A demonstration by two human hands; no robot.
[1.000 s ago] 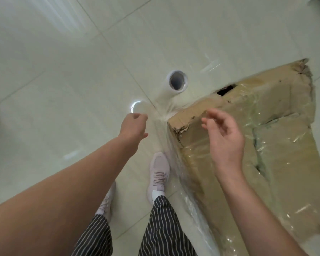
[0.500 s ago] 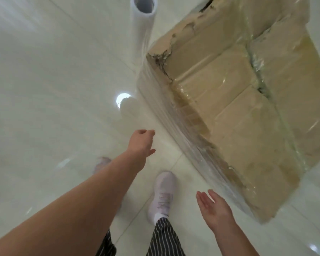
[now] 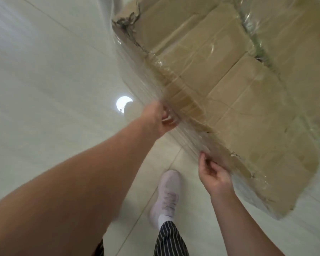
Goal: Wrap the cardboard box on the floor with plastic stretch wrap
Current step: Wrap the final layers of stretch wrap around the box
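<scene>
The box sits on the floor and fills the view from 12 to 4 o'clock. Film already covers its top and the long side facing the person.

The step in hand looks like gathering or tightening the film along that near upper edge. The left hand, just left of centre, has its fingers curled into the film at the edge. The right hand, at 5 o'clock, pinches the film between thumb and curled fingers further along the same edge. A shoe stands on the floor at 6 o'clock, near the box.

The next move probably calls for pulling the film taut and pressing it flat so that it clings without slack. After that the roll, which is out of view, would be needed for another pass. The torn corner at 12 o'clock could snag the film.

Half a second ago both hands were open and clear of the box, the left near centre and the right low at 6 o'clock. The roll then stood at 12 o'clock. Now both hands are on the film and the box looms larger.
</scene>
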